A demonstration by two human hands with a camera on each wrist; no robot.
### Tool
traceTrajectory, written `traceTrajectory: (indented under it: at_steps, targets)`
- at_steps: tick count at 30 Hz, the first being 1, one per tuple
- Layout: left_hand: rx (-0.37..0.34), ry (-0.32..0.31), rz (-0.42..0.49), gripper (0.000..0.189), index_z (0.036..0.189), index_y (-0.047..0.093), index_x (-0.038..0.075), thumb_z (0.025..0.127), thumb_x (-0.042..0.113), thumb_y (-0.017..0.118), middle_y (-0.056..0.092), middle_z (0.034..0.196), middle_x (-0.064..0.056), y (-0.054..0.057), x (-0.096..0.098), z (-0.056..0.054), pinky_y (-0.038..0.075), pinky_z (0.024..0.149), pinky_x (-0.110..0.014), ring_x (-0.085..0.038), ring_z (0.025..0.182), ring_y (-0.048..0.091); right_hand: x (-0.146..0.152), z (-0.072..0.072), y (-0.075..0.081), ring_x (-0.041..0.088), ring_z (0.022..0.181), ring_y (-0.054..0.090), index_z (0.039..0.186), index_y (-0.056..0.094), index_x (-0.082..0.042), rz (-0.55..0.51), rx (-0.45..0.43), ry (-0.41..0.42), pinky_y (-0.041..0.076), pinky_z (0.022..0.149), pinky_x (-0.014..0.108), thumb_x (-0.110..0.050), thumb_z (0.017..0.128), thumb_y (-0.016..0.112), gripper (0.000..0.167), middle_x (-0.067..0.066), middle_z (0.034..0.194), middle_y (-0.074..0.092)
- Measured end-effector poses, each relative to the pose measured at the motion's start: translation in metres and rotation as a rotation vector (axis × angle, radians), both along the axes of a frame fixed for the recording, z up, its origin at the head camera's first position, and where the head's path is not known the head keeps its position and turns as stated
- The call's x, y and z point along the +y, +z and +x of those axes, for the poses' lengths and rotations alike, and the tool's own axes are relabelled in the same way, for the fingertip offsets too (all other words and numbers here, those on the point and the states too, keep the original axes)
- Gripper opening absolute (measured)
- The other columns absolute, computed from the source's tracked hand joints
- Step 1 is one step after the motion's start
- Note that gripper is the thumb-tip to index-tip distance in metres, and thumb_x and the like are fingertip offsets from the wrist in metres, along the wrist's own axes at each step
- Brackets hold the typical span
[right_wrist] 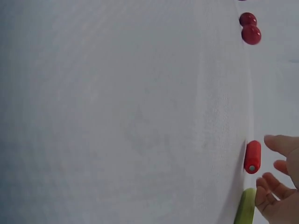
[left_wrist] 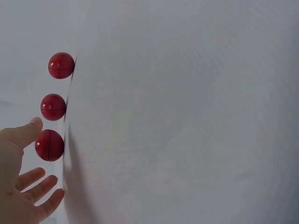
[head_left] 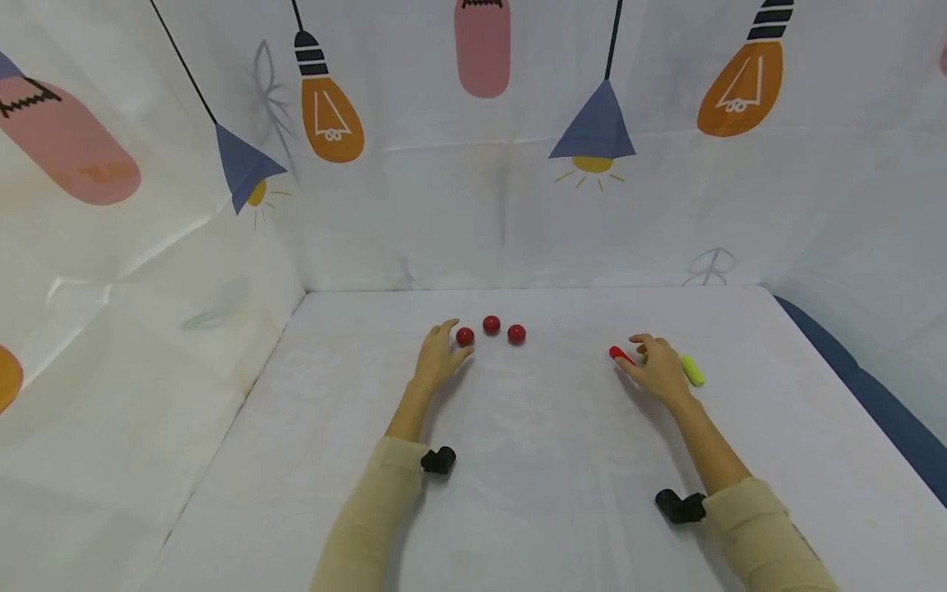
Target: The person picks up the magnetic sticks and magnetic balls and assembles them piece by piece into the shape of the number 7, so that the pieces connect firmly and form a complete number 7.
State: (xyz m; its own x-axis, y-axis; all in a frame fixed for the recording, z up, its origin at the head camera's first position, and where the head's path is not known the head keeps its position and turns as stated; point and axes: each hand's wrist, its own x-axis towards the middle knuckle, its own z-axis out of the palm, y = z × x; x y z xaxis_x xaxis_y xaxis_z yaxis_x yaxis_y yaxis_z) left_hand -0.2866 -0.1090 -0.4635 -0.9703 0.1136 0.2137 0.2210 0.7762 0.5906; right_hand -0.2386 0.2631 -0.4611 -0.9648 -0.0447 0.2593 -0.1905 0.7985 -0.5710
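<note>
My left hand (head_left: 438, 358) reaches around the leftmost of three shiny red balls (head_left: 464, 336), thumb and fingers spread on either side of it. In the left wrist view a gap shows between the fingers and that ball (left_wrist: 49, 145); whether the thumb touches it I cannot tell. The middle ball (head_left: 491, 325) and the right ball (head_left: 516, 334) lie close by. My right hand (head_left: 661, 374) hovers with parted fingers beside a small red cylinder (head_left: 618, 353), partly hidden by the hand. A yellow-green stick (head_left: 691, 370) lies just right of that hand.
A white-covered table (head_left: 518, 477) spreads beneath both hands. White cloth walls (head_left: 414, 214) printed with lamps and bulbs stand behind and at the left. Dark blue material (head_left: 866, 382) shows beyond the right table edge. Black wrist cameras (head_left: 439, 460) jut from both sleeves.
</note>
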Motion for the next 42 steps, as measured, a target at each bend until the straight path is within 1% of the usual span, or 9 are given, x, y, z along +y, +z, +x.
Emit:
traceTrajectory:
  at_steps: [3, 7, 11, 18, 21, 25, 29, 36, 42]
  targets:
    - [-0.014, 0.003, 0.007, 0.060, 0.135, 0.045, 0.004, 0.085, 0.025, 0.071, 0.051, 0.129, -0.022, -0.002, 0.003, -0.005, 0.040, 0.101, -0.045, -0.035, 0.119, 0.049, -0.003, -0.001, -0.001, 0.039, 0.086, 0.056, 0.114, 0.055, 0.011, -0.007, 0.006, 0.007, 0.047, 0.074, 0.049, -0.017, 0.085, 0.067, 0.042, 0.029, 0.097, 0.058]
    - [-0.024, 0.011, 0.018, 0.058, 0.135, 0.046, 0.005, 0.085, 0.024, 0.070, 0.054, 0.126, -0.021, -0.006, 0.007, -0.009, 0.043, 0.098, -0.044, -0.034, 0.116, 0.051, -0.005, -0.003, -0.002, 0.041, 0.088, 0.058, 0.113, 0.056, 0.012, -0.011, -0.008, 0.012, 0.048, 0.076, 0.051, -0.013, 0.085, 0.067, 0.040, 0.031, 0.098, 0.059]
    - [0.000, 0.031, 0.028, 0.054, 0.131, 0.050, 0.004, 0.085, 0.023, 0.070, 0.057, 0.119, -0.020, -0.010, 0.008, -0.010, 0.045, 0.094, -0.044, -0.034, 0.110, 0.053, -0.007, -0.006, -0.001, 0.042, 0.090, 0.059, 0.113, 0.055, 0.013, -0.009, -0.037, 0.022, 0.049, 0.079, 0.052, -0.011, 0.085, 0.066, 0.038, 0.032, 0.100, 0.059]
    - [0.035, 0.044, 0.047, 0.047, 0.127, 0.055, 0.004, 0.085, 0.021, 0.070, 0.062, 0.110, -0.017, -0.016, 0.008, -0.010, 0.046, 0.087, -0.041, -0.030, 0.101, 0.054, -0.008, -0.010, -0.003, 0.041, 0.094, 0.059, 0.115, 0.054, 0.014, -0.005, -0.142, 0.017, 0.048, 0.084, 0.052, -0.012, 0.088, 0.061, 0.038, 0.031, 0.104, 0.060]
    - [0.043, 0.044, 0.045, 0.045, 0.125, 0.057, 0.003, 0.085, 0.019, 0.070, 0.064, 0.099, -0.015, -0.018, 0.009, -0.010, 0.046, 0.080, -0.039, -0.027, 0.092, 0.054, -0.008, -0.011, -0.004, 0.041, 0.094, 0.058, 0.115, 0.054, 0.014, 0.005, -0.157, 0.010, 0.048, 0.083, 0.052, -0.012, 0.089, 0.060, 0.038, 0.031, 0.104, 0.060]
    - [0.036, 0.058, 0.055, 0.043, 0.123, 0.059, 0.003, 0.085, 0.019, 0.070, 0.062, 0.088, -0.012, -0.020, 0.010, -0.011, 0.044, 0.076, -0.036, -0.024, 0.085, 0.050, -0.008, -0.013, -0.006, 0.040, 0.093, 0.057, 0.114, 0.056, 0.015, 0.023, -0.152, 0.006, 0.048, 0.081, 0.051, -0.011, 0.088, 0.060, 0.037, 0.031, 0.104, 0.059]
    - [0.029, 0.073, 0.074, 0.042, 0.122, 0.059, 0.004, 0.084, 0.018, 0.071, 0.062, 0.092, -0.012, -0.020, 0.010, -0.011, 0.044, 0.077, -0.035, -0.023, 0.085, 0.050, -0.008, -0.014, -0.007, 0.040, 0.091, 0.055, 0.112, 0.056, 0.017, 0.027, -0.150, 0.012, 0.047, 0.079, 0.051, -0.009, 0.087, 0.061, 0.036, 0.032, 0.103, 0.058]
    - [0.017, 0.108, 0.159, 0.039, 0.116, 0.060, 0.001, 0.082, 0.015, 0.073, 0.062, 0.100, -0.015, -0.021, 0.008, -0.009, 0.046, 0.079, -0.037, -0.026, 0.090, 0.054, -0.009, -0.014, -0.007, 0.040, 0.093, 0.054, 0.113, 0.056, 0.017, 0.003, -0.151, 0.014, 0.046, 0.082, 0.053, -0.008, 0.088, 0.060, 0.035, 0.033, 0.107, 0.058]
    - [0.019, 0.087, 0.231, 0.039, 0.115, 0.060, 0.000, 0.081, 0.015, 0.073, 0.063, 0.106, -0.016, -0.022, 0.005, -0.008, 0.047, 0.087, -0.040, -0.029, 0.098, 0.057, -0.009, -0.013, -0.004, 0.042, 0.101, 0.051, 0.120, 0.054, 0.015, -0.071, -0.198, 0.023, 0.044, 0.086, 0.053, -0.013, 0.092, 0.058, 0.039, 0.034, 0.117, 0.054]
